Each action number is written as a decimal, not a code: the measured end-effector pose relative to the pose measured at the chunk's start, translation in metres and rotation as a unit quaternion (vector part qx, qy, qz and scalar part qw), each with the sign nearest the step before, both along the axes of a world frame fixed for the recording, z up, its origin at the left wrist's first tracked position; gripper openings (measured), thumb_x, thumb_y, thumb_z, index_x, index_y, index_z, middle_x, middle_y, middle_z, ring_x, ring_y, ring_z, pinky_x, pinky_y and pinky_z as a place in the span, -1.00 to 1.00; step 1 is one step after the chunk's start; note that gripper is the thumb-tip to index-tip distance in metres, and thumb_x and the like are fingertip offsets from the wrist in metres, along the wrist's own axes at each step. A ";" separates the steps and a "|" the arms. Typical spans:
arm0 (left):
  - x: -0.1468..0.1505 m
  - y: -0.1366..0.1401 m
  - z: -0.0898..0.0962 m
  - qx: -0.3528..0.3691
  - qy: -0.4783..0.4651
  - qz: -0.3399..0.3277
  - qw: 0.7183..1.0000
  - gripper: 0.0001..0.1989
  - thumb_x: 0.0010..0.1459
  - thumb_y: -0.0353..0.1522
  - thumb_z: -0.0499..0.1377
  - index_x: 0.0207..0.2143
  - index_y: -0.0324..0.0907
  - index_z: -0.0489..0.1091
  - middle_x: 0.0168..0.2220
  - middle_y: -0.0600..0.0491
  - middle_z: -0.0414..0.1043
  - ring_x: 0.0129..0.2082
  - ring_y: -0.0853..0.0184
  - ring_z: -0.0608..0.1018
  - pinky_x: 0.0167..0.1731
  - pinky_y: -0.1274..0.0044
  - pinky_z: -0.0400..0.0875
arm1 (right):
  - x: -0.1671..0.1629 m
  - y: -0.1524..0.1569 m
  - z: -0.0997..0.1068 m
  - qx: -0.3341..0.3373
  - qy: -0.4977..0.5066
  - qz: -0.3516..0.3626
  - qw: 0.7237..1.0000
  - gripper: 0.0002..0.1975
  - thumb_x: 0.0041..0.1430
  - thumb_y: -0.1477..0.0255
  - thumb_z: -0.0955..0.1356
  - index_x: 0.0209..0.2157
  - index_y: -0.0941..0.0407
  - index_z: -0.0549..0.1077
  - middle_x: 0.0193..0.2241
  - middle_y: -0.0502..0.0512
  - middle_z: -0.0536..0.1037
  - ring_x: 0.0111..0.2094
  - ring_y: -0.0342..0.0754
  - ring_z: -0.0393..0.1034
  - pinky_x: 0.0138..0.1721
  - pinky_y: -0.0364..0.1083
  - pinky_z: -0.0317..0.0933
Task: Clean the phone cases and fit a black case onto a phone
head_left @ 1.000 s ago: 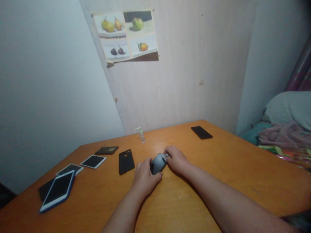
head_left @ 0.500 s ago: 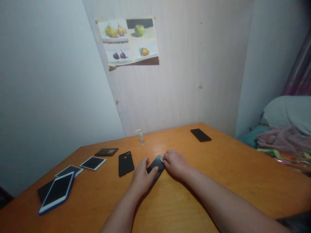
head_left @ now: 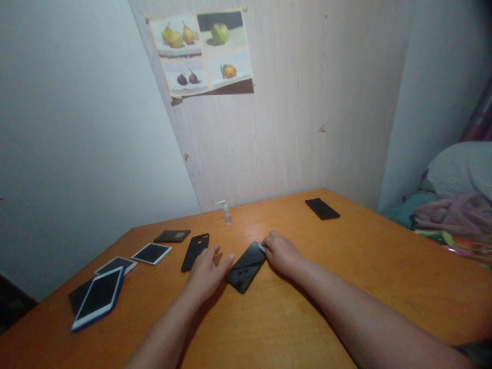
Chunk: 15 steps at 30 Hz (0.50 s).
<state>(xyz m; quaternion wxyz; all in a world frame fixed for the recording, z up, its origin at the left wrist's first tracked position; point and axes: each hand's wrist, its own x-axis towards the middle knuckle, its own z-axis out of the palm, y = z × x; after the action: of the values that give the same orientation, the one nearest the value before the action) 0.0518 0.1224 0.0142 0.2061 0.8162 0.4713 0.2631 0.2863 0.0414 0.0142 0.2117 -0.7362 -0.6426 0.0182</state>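
Note:
A smartphone (head_left: pixel 246 267) with a dark glossy screen lies face up at a slant on the table. At its top right corner is my right hand (head_left: pixel 282 253), fingers closed on a small white wipe (head_left: pixel 262 248), which shows only in part. To the left of the phone, my left hand (head_left: pixel 207 274) has its thumb and fingers apart. Its fingers overlap the edge of a black phone case (head_left: pixel 195 252) with a round cutout; whether they touch it I cannot tell. The thumb points toward the phone, with a small gap between.
A small clear pump bottle (head_left: pixel 227 216) stands near the back edge. On the left lie a blue-cased tablet (head_left: pixel 99 300) over a dark flat item (head_left: pixel 79 296), white-framed devices (head_left: pixel 151 253) and a dark box (head_left: pixel 171 236). A black phone (head_left: pixel 323 209) lies at the back right.
My left hand has let go of the phone and moved left to the case. The case now lies turned at a slant. My right hand stays at the phone's corner.

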 end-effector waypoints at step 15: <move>0.001 -0.045 -0.006 0.050 0.060 -0.097 0.992 -0.26 -0.07 -0.20 0.29 0.17 -0.20 0.22 0.09 -0.16 0.37 0.12 0.02 0.41 0.14 0.26 0.29 | -0.045 -0.038 0.011 -0.067 0.004 0.210 0.975 -0.65 0.38 0.27 0.19 -0.01 -0.01 0.54 -0.21 0.10 0.62 -0.22 -0.03 0.49 -0.21 -0.15 0.22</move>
<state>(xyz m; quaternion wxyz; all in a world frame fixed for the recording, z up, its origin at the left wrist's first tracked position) 0.0527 0.0778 0.0083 0.1611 0.8819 0.3874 0.2151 0.2414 0.0030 0.0248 0.1558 -0.5974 -0.7792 0.1078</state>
